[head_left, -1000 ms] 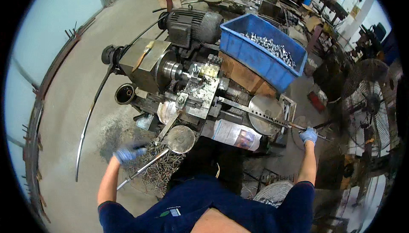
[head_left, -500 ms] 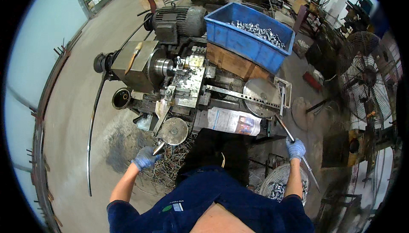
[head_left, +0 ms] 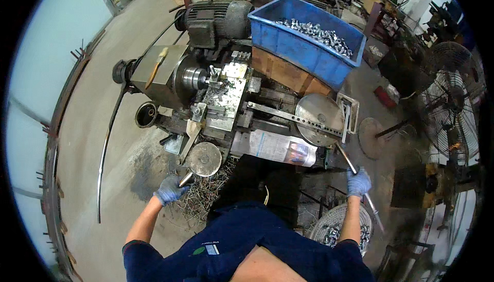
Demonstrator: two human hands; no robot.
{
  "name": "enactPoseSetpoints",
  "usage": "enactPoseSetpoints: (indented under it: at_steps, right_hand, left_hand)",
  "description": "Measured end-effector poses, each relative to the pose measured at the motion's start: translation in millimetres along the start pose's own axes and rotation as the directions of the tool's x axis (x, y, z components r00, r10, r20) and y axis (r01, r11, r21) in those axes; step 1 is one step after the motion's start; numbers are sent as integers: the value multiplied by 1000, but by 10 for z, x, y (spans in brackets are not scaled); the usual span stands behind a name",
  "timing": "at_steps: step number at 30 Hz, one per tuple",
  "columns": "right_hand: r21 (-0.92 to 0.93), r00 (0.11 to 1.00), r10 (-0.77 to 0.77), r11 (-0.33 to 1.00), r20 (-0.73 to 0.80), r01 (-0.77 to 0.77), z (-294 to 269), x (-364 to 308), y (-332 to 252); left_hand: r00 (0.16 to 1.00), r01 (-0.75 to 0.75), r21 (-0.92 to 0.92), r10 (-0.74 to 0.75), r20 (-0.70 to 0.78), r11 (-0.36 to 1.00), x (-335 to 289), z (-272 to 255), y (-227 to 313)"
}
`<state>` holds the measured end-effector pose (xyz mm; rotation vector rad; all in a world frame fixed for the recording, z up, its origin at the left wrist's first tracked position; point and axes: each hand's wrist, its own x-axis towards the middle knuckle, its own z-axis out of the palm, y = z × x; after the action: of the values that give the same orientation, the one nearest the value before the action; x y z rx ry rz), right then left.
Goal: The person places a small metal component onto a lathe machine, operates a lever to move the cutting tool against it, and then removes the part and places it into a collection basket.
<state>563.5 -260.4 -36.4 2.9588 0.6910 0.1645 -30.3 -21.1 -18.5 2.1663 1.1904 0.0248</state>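
Note:
My left hand [head_left: 171, 190], in a blue-grey glove, is closed round the short handle [head_left: 186, 179] of a round metal handwheel [head_left: 204, 159]. That wheel sits at the near side of a small lathe. My right hand [head_left: 358, 183], gloved alike, grips a long metal lever [head_left: 346, 156] that slants from the right end of the machine past my fist. Ahead of my hands, the lathe's round chuck [head_left: 194, 78] faces a cross slide [head_left: 222, 96] strewn with metal chips. Whether a workpiece sits in the chuck is too small to tell.
A blue bin [head_left: 306, 42] of small shiny metal parts stands on a wooden box [head_left: 283, 70]. A paintbrush [head_left: 156, 68] lies on the headstock. Beside my right forearm is a basket [head_left: 329, 217] of metal parts. Curly swarf [head_left: 200, 197] covers the floor near my left hand. A fan [head_left: 453, 101] stands right.
The whole view has shifted slightly. Both hands keep their grips, on the handwheel handle and the lever, with no other clear movement.

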Motion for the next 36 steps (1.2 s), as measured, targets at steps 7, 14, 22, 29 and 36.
enactPoseSetpoints:
  at_steps: [7, 14, 22, 29, 36]
  right_hand:
    - [-67, 997, -63, 996, -40, 60, -303, 1216, -253]
    - [-153, 988, -138, 980, -62, 127, -44, 1728, -747]
    - [234, 940, -239, 926, -243, 296, 294, 415, -478]
    - [357, 970, -172, 907, -173, 225, 441, -224, -297]
    - [549, 975, -221, 818, 29, 169, 350, -453, -389]
  left_hand:
    - [991, 80, 55, -85, 102, 995, -28, -53, 179]
    - [881, 217, 7, -199, 430, 976, 115, -334, 354]
    - [911, 301, -118, -322, -256, 946, 909, -402, -1868]
    - [944, 331, 509, -277, -182, 794, 1570, -363, -1951]
    - [628, 525, -150, -500, -596, 838, 1764, 523, -1897]
